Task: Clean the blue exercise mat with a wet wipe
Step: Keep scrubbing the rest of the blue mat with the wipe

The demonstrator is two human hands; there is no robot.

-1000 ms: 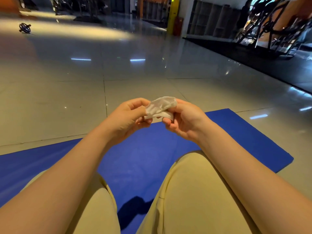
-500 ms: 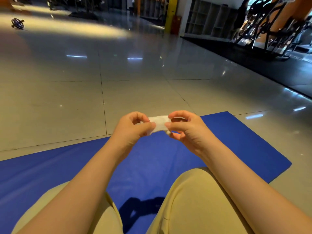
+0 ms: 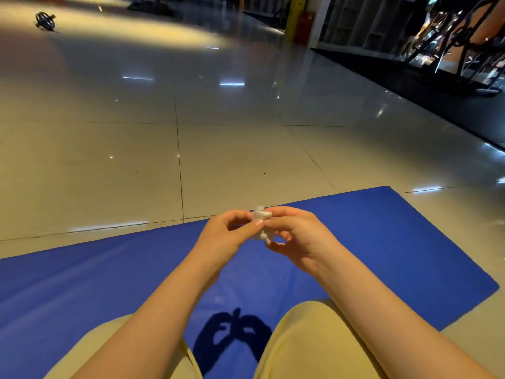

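The blue exercise mat lies flat on the tiled floor under my legs, its far corner at the right. A small white wet wipe, bunched into a narrow wad, hangs in the air above the mat. My left hand pinches it between thumb and forefinger. My right hand pinches the same wipe from the other side, its lower fingers curled under the wad. Both hands meet over the mat's far half, and their shadow falls on the mat between my knees.
My knees in pale yellow trousers fill the near part of the mat. Glossy floor tiles stretch ahead. An ab wheel lies far left. Exercise machines on a dark floor strip and open shelves stand at the back right.
The wipe has gone from a wider spread piece to a small bunched wad. Both hands have sunk lower over the mat and drawn closer together.
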